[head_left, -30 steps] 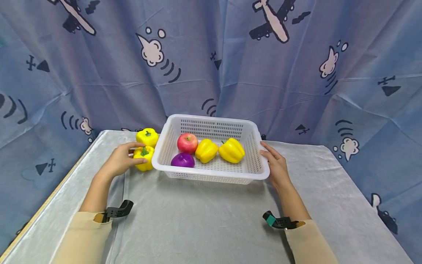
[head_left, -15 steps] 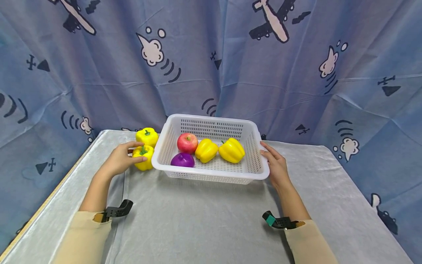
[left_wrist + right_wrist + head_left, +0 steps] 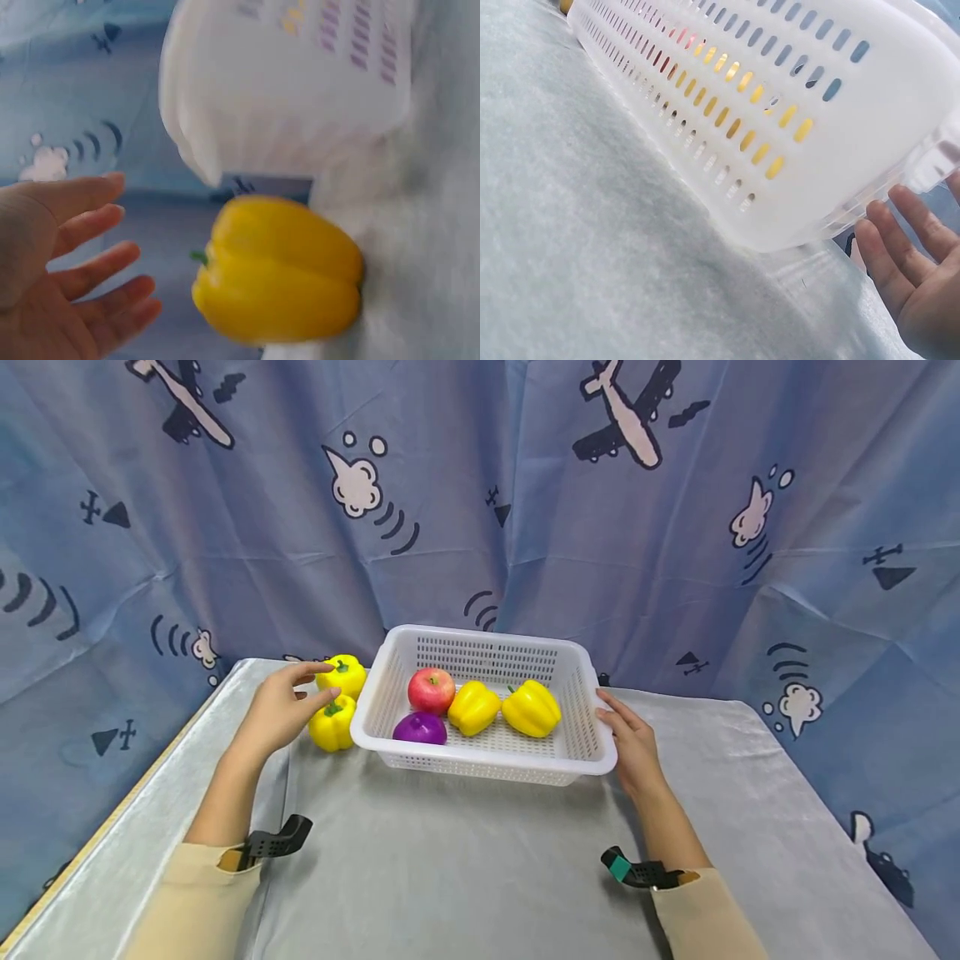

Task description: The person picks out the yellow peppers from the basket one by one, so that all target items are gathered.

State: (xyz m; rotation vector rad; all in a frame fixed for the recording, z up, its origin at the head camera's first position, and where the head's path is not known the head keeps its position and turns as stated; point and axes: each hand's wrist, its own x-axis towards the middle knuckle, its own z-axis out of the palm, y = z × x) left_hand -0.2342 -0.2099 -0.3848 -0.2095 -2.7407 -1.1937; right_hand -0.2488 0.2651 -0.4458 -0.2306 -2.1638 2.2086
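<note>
My left hand [image 3: 278, 707] hovers just left of two yellow bell peppers, its fingers spread and holding nothing. The near yellow bell pepper [image 3: 332, 725] stands upright on the table, and in the left wrist view a gap separates this bell pepper [image 3: 281, 274] from my left hand [image 3: 67, 262]. Behind it is the far yellow bell pepper [image 3: 347, 677], partly covered by my fingertips in the head view. My right hand [image 3: 634, 745] touches the right end of a white plastic basket [image 3: 495, 760]. From the right wrist, the right hand's fingers [image 3: 885, 255] look fairly straight against the basket's end.
Inside the basket lie a red apple [image 3: 431, 691], a purple onion-like vegetable [image 3: 420, 728] and two more yellow bell peppers, one centred [image 3: 474, 707] and one further right [image 3: 531, 708]. A grey cloth covers the table [image 3: 450, 860]. A blue patterned curtain [image 3: 450, 527] hangs behind.
My left hand has let go of the near bell pepper and risen above it, leaving it on the table. The right hand stays at the basket. The head view has shifted slightly.
</note>
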